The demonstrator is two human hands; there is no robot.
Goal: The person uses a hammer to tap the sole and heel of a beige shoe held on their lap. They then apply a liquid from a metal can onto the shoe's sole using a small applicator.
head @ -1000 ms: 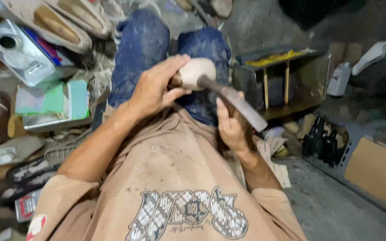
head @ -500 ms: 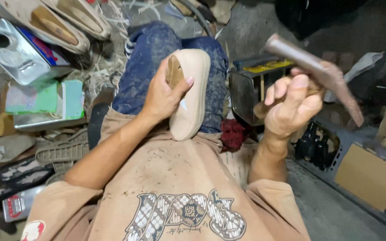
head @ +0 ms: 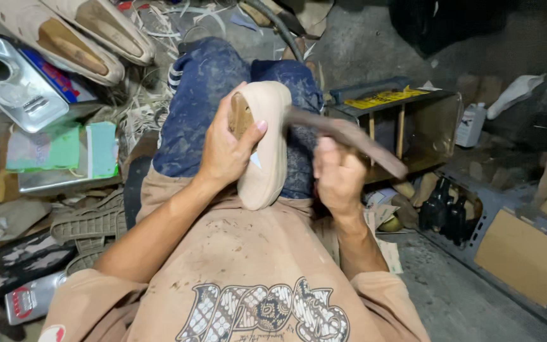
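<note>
One camera on my head, looking steeply down and close over my chest, lap and both hands; cluttered floor left, near and right.

Shoe (head: 266, 149) on your lap, your left hand (head: 226, 152) on its left side, your right hand (head: 337, 177) just right of it, hammer (head: 349, 136) reaching across to the shoe, crate (head: 406, 126) further right
</note>
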